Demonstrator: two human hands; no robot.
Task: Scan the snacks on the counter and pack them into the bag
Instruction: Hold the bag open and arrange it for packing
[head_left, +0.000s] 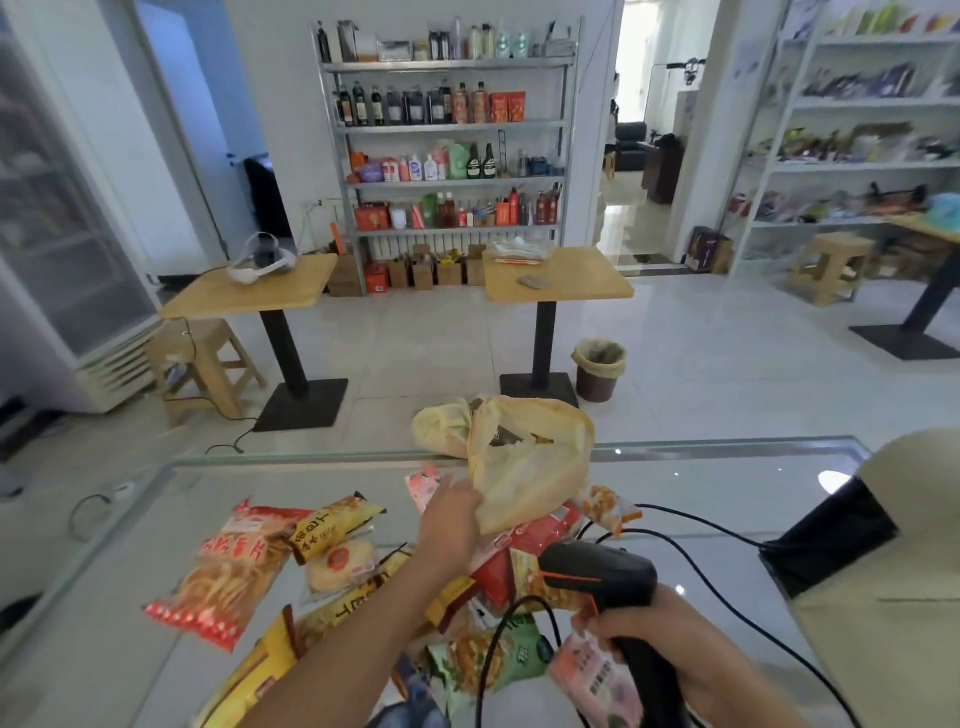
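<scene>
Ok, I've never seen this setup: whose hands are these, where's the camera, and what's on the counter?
No machine: these are a person's bare hands, filmed by a wide-angle camera on their head, looking forward and down. The left hand is at the edge of the yellowish bag; its fingers are hidden, so its grip is unclear. The right hand grips a black corded scanner. Snack packets lie on the glass counter, among them a red packet, a yellow packet and a green packet.
</scene>
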